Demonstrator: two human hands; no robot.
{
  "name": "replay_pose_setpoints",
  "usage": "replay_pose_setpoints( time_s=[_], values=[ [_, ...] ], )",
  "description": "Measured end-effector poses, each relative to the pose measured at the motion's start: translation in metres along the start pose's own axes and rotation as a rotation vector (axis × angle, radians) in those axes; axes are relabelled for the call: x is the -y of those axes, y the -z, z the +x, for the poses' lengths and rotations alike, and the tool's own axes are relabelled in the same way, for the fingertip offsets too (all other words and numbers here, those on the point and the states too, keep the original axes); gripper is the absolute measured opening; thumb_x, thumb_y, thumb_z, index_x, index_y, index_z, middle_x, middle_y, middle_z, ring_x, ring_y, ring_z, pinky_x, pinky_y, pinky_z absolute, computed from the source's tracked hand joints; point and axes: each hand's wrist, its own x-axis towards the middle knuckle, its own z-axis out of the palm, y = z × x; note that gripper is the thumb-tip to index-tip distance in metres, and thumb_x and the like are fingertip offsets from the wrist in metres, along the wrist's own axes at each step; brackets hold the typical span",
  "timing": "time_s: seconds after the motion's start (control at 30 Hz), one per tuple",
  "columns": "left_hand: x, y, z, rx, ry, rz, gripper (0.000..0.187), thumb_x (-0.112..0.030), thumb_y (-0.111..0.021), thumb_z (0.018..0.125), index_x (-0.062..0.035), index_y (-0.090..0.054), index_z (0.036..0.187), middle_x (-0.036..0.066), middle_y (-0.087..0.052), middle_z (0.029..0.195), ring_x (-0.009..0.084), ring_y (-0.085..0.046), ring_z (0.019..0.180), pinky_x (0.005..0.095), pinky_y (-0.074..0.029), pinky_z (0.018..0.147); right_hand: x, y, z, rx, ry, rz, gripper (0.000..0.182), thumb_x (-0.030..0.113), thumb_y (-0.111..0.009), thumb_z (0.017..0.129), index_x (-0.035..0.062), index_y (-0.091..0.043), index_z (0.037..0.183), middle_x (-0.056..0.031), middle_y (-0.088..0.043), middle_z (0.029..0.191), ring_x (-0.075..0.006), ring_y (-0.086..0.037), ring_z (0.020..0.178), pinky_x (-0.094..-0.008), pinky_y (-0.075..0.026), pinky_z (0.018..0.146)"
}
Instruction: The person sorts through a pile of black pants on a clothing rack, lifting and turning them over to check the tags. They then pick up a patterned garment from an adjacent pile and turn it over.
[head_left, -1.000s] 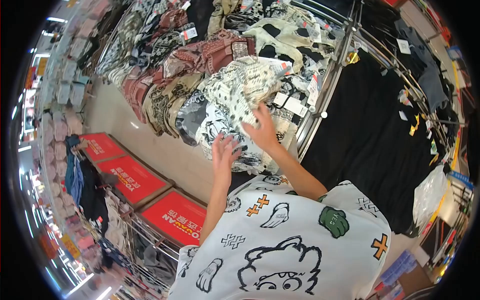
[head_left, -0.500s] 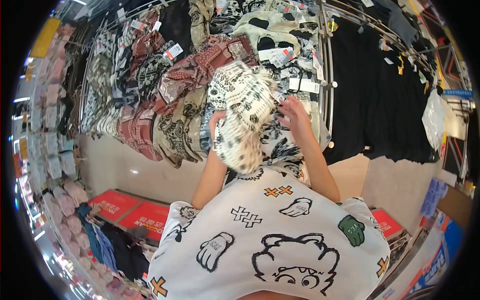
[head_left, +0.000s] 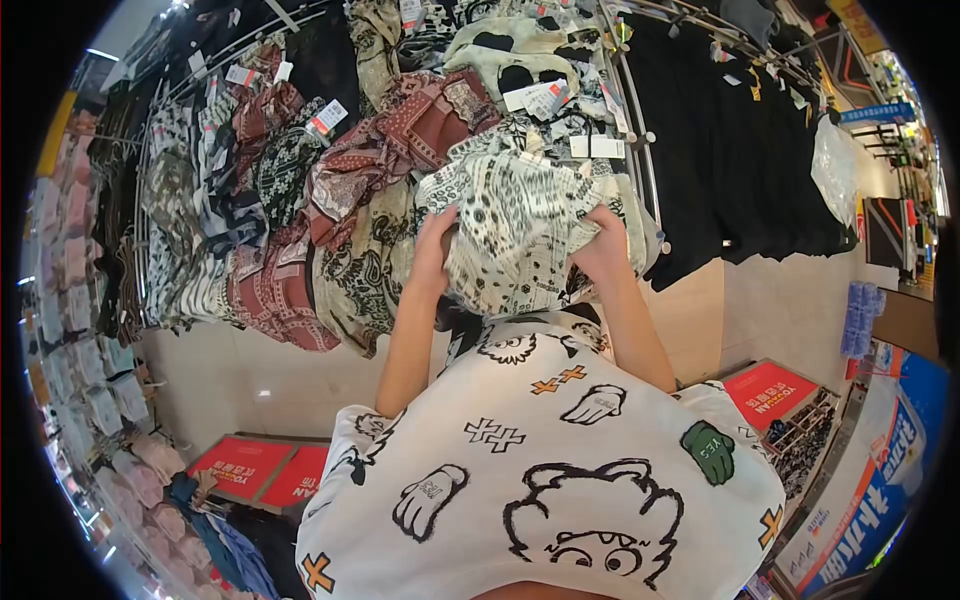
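Note:
A cream-white garment with a black print [head_left: 512, 225] is stretched out in front of my body. My left hand [head_left: 432, 255] is closed on its left edge, and my right hand [head_left: 606, 250] grips the right edge. Its exact kind cannot be told from the bunched folds. Behind it, a dusty-red bandana-print garment [head_left: 345, 180] lies across the rack among other patterned clothes. A white tag [head_left: 597, 147] shows just beyond my right hand.
Black garments [head_left: 740, 160] hang to the right of a metal rail [head_left: 640, 120]. Red signs stand low at left [head_left: 240, 467] and right [head_left: 768, 392]. Packaged goods [head_left: 105, 410] line the far left. A blue-and-white box [head_left: 850, 500] stands at lower right.
The garment has gone from a bunched upright bundle to a wider spread between both hands. My right hand, apart-fingered beside it before, now grips its edge. The view has shifted slightly.

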Motion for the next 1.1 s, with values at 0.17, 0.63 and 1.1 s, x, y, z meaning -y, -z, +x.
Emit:
replay_pose_setpoints(
  time_s=[0.17, 0.63, 1.1],
  values=[
    [-0.008, -0.025, -0.031, 0.034, 0.100, -0.012, 0.063, -0.040, -0.064, 0.096, 0.0006, -0.046, 0.141, 0.013, -0.060, 0.132, 0.0233, -0.062, 0.116, 0.0383, -0.047, 0.101, -0.006, -0.006, -0.003, 0.346, -0.204, -0.158, 0.053, 0.010, -0.050, 0.088, -0.0046, -0.048, 0.139, -0.0160, -0.060, 0.134, -0.0277, -0.060, 0.120, -0.0434, -0.046, 0.106],
    [-0.112, 0.027, -0.064, -0.475, -0.720, -0.172, 0.044, -0.031, -0.044, 0.099, -0.0011, -0.058, 0.128, 0.014, -0.064, 0.123, 0.0291, -0.065, 0.107, 0.0424, -0.055, 0.091, 0.030, 0.089, 0.073, -0.195, 0.405, -1.477, 0.047, 0.022, -0.071, 0.086, 0.0009, -0.056, 0.125, -0.0200, -0.058, 0.126, -0.0331, -0.056, 0.116, -0.0421, -0.043, 0.101],
    [-0.106, 0.104, 0.015, -0.785, -0.646, 1.734, 0.089, -0.038, -0.078, 0.081, 0.0007, -0.037, 0.150, 0.030, -0.038, 0.151, 0.0475, -0.037, 0.139, 0.0520, -0.033, 0.113, 0.031, 0.096, 0.153, -0.417, 0.340, -1.272, 0.105, 0.033, -0.083, 0.080, -0.0055, -0.018, 0.154, -0.0326, -0.049, 0.139, -0.0345, -0.061, 0.116, -0.0392, -0.049, 0.096]
  ],
)
